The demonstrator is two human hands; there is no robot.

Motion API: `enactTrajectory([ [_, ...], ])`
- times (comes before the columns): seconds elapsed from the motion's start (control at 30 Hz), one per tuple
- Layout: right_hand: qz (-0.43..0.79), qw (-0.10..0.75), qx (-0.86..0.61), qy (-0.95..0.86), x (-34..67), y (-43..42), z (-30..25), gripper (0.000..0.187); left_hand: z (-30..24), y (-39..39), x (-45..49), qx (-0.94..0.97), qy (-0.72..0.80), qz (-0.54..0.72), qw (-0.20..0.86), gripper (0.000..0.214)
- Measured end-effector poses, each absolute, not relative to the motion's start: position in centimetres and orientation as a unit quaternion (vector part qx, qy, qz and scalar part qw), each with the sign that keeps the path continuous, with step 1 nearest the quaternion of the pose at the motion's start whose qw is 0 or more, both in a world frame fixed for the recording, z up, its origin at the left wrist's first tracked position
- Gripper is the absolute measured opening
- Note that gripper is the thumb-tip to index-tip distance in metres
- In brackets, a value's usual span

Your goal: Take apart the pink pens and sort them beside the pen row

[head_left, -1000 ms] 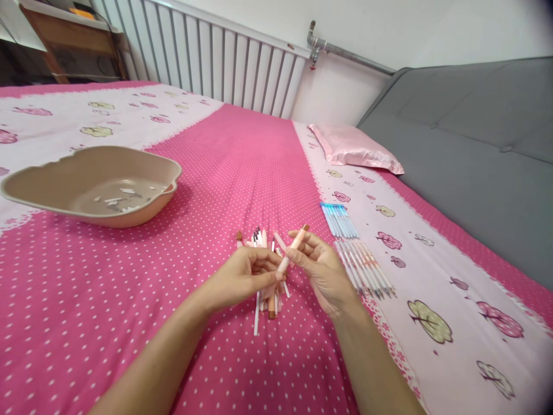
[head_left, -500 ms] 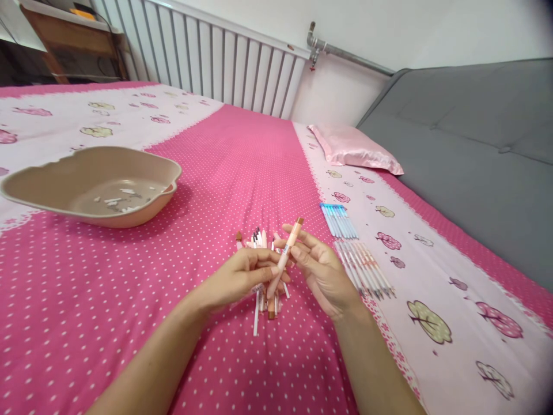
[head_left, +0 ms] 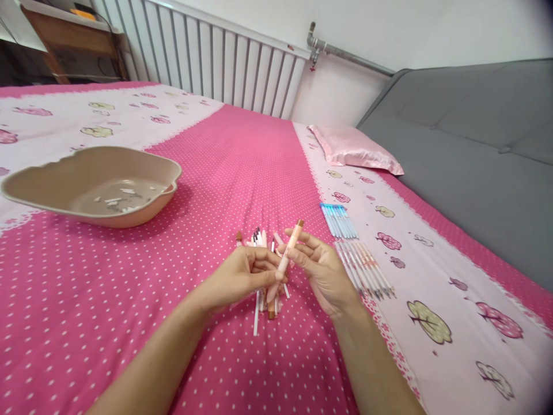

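Both hands share one pale pink pen point(head_left: 284, 260) with a brown end, tilted with its top leaning right. My left hand point(head_left: 244, 274) pinches its lower part between thumb and fingers. Higher up the barrel, my right hand point(head_left: 322, 268) grips it with thumb and fingertips. Beneath the hands lies a loose pile of pens point(head_left: 261, 236) in white, pink and dark colours, partly hidden by my fingers. To the right are a row of blue-capped pens point(head_left: 339, 222) and, nearer me, a row of whitish pens point(head_left: 365, 270), both laid side by side.
A beige basin point(head_left: 147, 210) with small white scraps in it stands on the bed at left. Pink dotted bedding point(head_left: 242, 369) spreads under everything. A pink pillow point(head_left: 354, 148) rests by the grey headboard point(head_left: 466, 127). A white radiator point(head_left: 224, 57) lines the wall.
The fingers have shifted slightly on the pen; my right thumb now lies further across its barrel. The pen's position is almost the same, and the piles and rows have not moved.
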State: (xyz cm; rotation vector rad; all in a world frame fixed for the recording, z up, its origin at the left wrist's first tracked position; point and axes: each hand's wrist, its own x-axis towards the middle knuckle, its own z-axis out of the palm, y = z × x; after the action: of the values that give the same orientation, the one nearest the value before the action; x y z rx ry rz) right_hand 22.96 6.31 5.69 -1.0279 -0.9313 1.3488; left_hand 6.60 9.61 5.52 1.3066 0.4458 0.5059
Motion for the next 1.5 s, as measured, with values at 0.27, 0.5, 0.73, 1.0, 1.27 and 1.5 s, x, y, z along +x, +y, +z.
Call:
enactTrajectory([
  [0.27,0.568,0.571,-0.445,-0.392,22.7,6.2,5.7,0.042,5.5,9.6,7.0,0.589,0.220,0.247,0.737,0.020],
  [0.5,0.570,0.571,-0.447,-0.387,22.6,6.2,5.8,0.042,5.3,9.4,7.1,0.593,0.245,0.253,0.724,0.019],
  [0.73,0.568,0.561,-0.449,-0.402,22.6,6.1,5.7,0.038,5.7,8.7,7.4,0.605,0.296,0.264,0.690,0.016],
  [1.0,0.549,0.568,-0.460,-0.405,22.4,6.0,5.6,0.037,5.2,8.4,7.8,0.614,0.377,0.334,0.608,0.016],
  [1.27,0.531,0.578,-0.466,-0.409,22.1,6.1,5.7,0.038,5.0,8.6,8.0,0.609,0.386,0.330,0.610,0.017],
  [1.5,0.430,0.598,-0.496,-0.459,22.7,6.4,5.7,0.029,5.5,9.4,7.6,0.608,0.421,0.392,0.547,0.019],
])
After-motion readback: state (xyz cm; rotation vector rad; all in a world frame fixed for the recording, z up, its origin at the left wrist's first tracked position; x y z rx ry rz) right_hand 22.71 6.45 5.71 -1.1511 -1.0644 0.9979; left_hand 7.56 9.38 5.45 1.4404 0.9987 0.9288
